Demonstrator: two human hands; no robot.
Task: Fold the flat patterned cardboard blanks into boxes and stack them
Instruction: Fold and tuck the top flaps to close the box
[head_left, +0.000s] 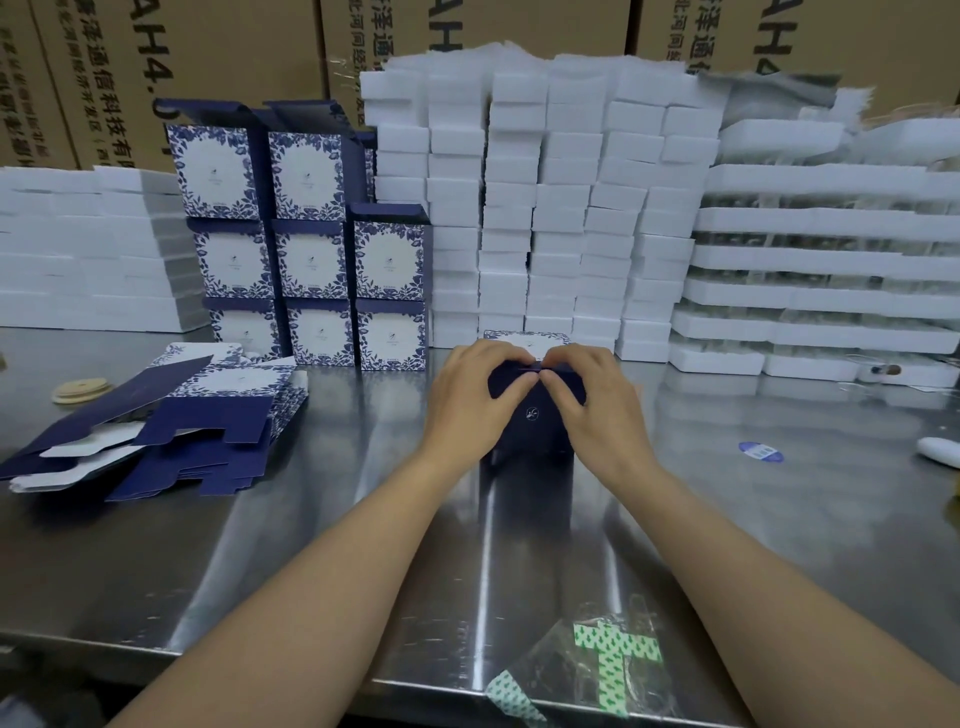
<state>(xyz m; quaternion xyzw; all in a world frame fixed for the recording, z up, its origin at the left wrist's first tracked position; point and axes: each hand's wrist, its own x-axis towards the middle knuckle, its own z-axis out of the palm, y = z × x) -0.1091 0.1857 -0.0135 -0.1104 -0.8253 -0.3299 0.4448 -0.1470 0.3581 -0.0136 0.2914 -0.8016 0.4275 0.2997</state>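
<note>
A dark navy cardboard box stood upright at the middle of the brushed, reflective steel table, with a small pale emblem on its near face. The left hand and right hand curled over its upper edges, fingertips meeting at the top and pinching the flaps together. To the left lay a loose, slanting heap of flat blanks, navy with white and blue floral print. Behind them the finished boxes were stacked in three columns against rough-edged white foam blocks. Brown corrugated cartons filled the background.
</note>
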